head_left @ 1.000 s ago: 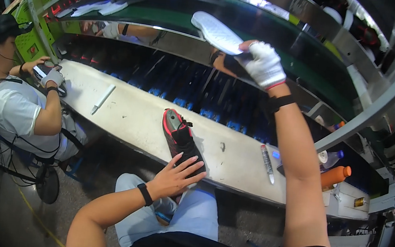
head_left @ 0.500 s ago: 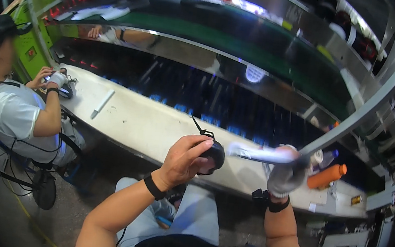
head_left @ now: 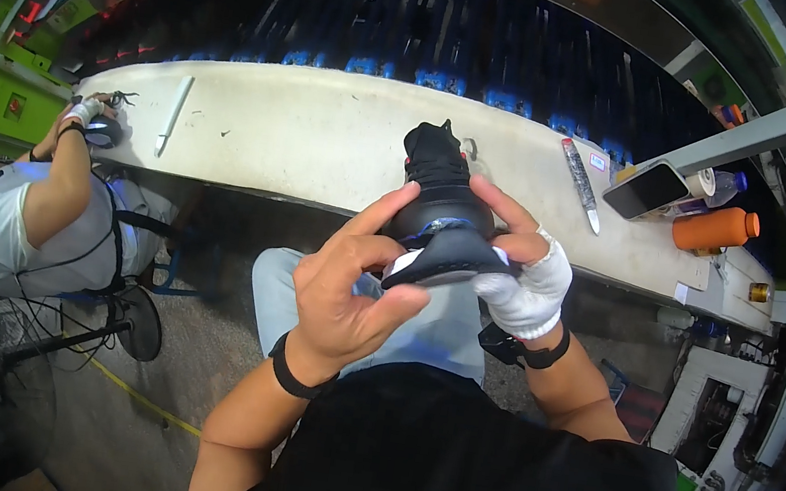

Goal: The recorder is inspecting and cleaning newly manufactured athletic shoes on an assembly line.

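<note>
A black lace-up shoe upper (head_left: 439, 167) is held in front of me, its collar pointing away and its rounded toe toward me. Against the toe end sits a black shoe sole (head_left: 451, 259) with a pale edge, and a bluish-white line shows between the two. My left hand (head_left: 342, 289) is closed on the left side, fingers on the upper and thumb near the sole's lower edge. On the other side my right hand (head_left: 533, 285), in a white glove with bare fingertips, grips upper and sole together. How far the sole is joined underneath is hidden.
On the pale bench (head_left: 279, 129) lie a white stick-like tool (head_left: 173, 116), a red-and-grey pen-like tool (head_left: 580, 184) and a phone (head_left: 647, 191). An orange bottle (head_left: 715, 230) lies right. Behind runs a dark roller conveyor (head_left: 395, 20). A co-worker (head_left: 65, 220) sits left, handling a shoe.
My right hand has brought the sole in from the right to the shoe's toe, and both hands now hold the pieces together. The view has tilted down toward the bench.
</note>
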`<action>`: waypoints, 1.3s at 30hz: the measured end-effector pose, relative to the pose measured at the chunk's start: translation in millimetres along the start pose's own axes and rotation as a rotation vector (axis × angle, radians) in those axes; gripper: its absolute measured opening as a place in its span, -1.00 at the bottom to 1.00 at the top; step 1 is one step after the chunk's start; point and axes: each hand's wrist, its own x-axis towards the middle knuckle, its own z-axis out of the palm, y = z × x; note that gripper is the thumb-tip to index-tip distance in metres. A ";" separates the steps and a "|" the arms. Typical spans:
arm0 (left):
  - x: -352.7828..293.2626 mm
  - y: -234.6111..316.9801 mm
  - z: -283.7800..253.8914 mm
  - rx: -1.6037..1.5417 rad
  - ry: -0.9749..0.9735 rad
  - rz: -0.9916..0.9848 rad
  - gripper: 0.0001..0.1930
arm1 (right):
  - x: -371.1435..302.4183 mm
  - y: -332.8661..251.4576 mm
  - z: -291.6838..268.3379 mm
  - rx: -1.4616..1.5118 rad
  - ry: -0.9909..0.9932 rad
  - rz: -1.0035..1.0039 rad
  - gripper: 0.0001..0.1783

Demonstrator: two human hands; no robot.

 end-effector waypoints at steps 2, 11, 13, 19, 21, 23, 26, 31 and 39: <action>-3.0 -0.9 -0.2 0.077 0.002 -0.021 -0.59 | -0.4 -0.5 -3.6 -0.245 -0.055 -0.122 -0.61; -2.1 -3.4 4.7 0.194 -0.068 0.073 -0.52 | -2.0 -1.5 -18.2 -0.313 -0.092 -0.164 -0.50; -3.9 -4.7 3.2 0.135 -0.081 0.011 -0.53 | -4.3 2.9 -16.3 -0.312 -0.082 -0.142 -0.50; -1.8 -13.9 -15.5 -0.012 -0.160 -0.121 -0.54 | -7.8 19.1 3.4 -0.401 -0.051 -0.111 -0.58; 11.0 -8.7 -30.0 0.059 -0.214 -0.123 -0.54 | -0.7 24.1 11.3 -0.453 -0.010 -0.189 -0.51; 27.7 6.7 -45.7 0.156 -0.247 -0.228 -0.52 | 8.7 29.0 20.7 -0.348 -0.034 -0.151 -0.59; 52.3 27.3 -60.5 0.387 -0.369 -0.105 -0.01 | 19.0 33.5 31.3 -0.518 -0.039 -0.358 -0.61; 74.8 11.8 -56.1 0.599 -0.592 -0.219 0.10 | 12.2 37.4 35.0 -0.529 -0.026 -0.190 -0.61; 60.5 -2.5 -67.0 0.565 -0.581 -0.149 -0.12 | 1.2 58.9 11.7 -0.372 -0.016 -0.037 -0.56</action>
